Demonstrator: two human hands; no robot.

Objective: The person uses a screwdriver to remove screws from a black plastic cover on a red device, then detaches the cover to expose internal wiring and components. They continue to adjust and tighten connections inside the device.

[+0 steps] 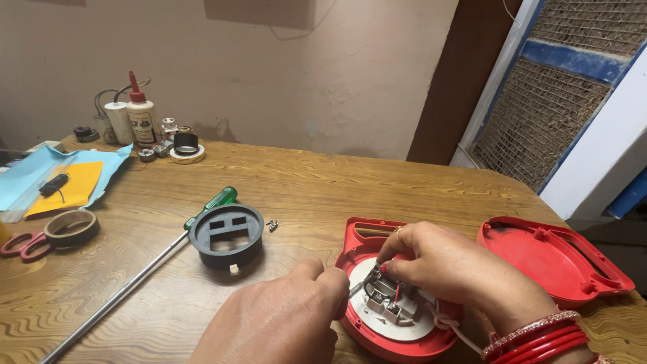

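Nearest the lens, the left hand (286,317) is curled into a loose fist over the wooden table (377,182), its thumb and forefinger pinched together at the left rim of a red reel housing (397,337); they seem to grip a thin metal tool whose tip just shows, though the view is too poor to be sure. Beside it, the right hand (438,259), with red bangles on the wrist, reaches down into the housing, fingertips closed on the metal contact assembly (391,300) that sits on the white disc in the housing's middle. A white cord (455,327) trails out of the housing under that wrist. Just right of the hands lies the red cover (552,259), hollow side up. To the left, a black round socket plate (226,236) stands on the table, small screws (272,224) near it, and a green-handled screwdriver (135,283) lies slanted alongside. Farther left rest a tape roll (71,228) and red-handled scissors (20,244); a glue bottle (141,116) stands by the wall.
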